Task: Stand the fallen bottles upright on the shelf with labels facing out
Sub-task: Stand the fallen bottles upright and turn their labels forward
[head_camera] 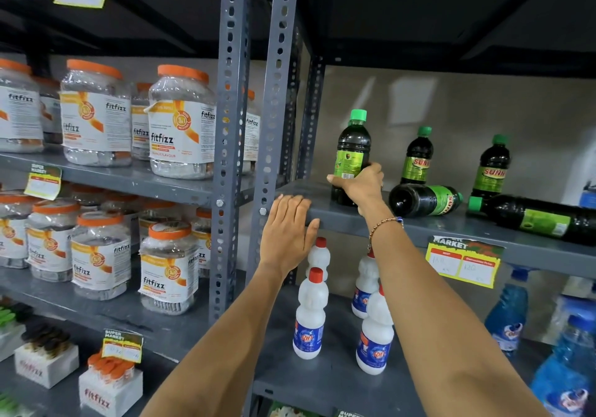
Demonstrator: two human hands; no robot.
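Dark green-capped bottles with green labels occupy the grey shelf (419, 226) on the right. My right hand (361, 186) grips one upright bottle (353, 149) at the shelf's left end; its barcode side faces out. Two more bottles stand at the back, one (417, 157) in the middle and one (491, 166) to the right, both showing red lettering. Two bottles lie on their sides: one (424, 199) with its base toward me, another (541, 219) at the right with its cap pointing left. My left hand (287, 229) rests flat on the shelf's front edge, holding nothing.
White bottles with red caps (311, 316) and blue bottles (508, 313) fill the shelf below. Clear jars with orange lids (180, 123) crowd the left rack. Perforated grey uprights (274, 94) divide the two racks. A yellow price tag (462, 263) hangs on the shelf edge.
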